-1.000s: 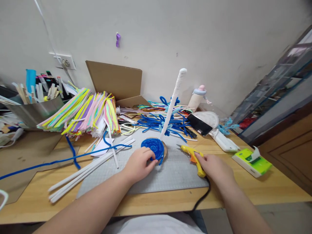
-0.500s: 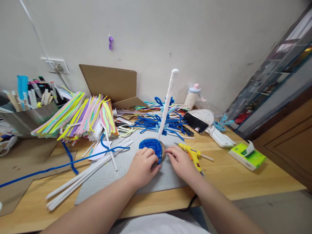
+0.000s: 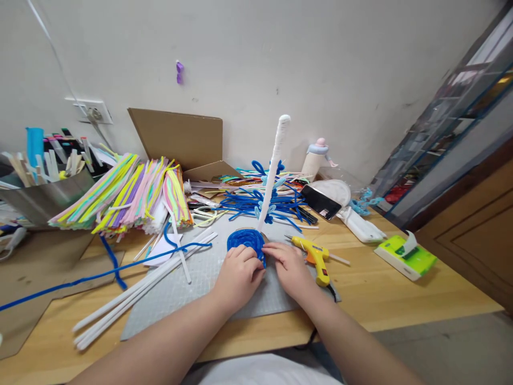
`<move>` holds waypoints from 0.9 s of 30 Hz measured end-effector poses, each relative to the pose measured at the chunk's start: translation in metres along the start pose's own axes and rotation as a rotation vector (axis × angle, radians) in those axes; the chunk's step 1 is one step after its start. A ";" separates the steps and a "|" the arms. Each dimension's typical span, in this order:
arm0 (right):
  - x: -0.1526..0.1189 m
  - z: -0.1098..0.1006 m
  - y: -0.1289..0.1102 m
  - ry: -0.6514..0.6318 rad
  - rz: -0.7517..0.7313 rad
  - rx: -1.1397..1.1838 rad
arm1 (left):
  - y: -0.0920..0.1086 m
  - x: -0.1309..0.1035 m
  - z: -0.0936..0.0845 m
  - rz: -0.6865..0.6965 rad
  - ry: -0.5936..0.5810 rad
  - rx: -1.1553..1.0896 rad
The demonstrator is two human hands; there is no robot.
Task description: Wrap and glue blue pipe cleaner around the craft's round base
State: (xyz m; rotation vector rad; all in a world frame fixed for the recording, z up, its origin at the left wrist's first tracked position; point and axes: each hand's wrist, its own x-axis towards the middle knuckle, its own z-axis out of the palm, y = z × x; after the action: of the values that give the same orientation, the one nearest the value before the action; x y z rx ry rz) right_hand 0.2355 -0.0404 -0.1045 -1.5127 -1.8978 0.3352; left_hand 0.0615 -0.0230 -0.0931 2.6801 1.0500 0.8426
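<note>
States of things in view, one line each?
Blue coil: wound into a flat spiral
Left hand: fingers curled over the coil
Right hand: fingertips at the coil's right edge
Glue gun: lying unheld, glue stick protruding from its back
White post: upright, leaning slightly
Phone: screen mostly dark
Tissue pack: open, tissue sticking out
Bottle: upright, lid on
Wall socket: plug in

Left hand point(image 3: 239, 279) on blue coil point(image 3: 243, 238), right hand point(image 3: 292, 271) fingertips at coil's right edge. White wrapped stick point(image 3: 274, 166) stands behind, leaning slightly right. Yellow glue gun point(image 3: 318, 259) beside right hand; green tissue pack point(image 3: 412, 262) farther right on counter point(image 3: 372, 299).
</note>
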 end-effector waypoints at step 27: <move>-0.001 0.002 -0.007 0.057 -0.020 -0.038 | -0.012 0.005 -0.003 -0.266 0.152 -0.254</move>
State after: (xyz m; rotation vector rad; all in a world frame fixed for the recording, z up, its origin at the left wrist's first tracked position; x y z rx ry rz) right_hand 0.2290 -0.0426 -0.1023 -1.5113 -1.8827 0.2458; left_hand 0.0564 -0.0112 -0.0923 2.2376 1.2070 1.0567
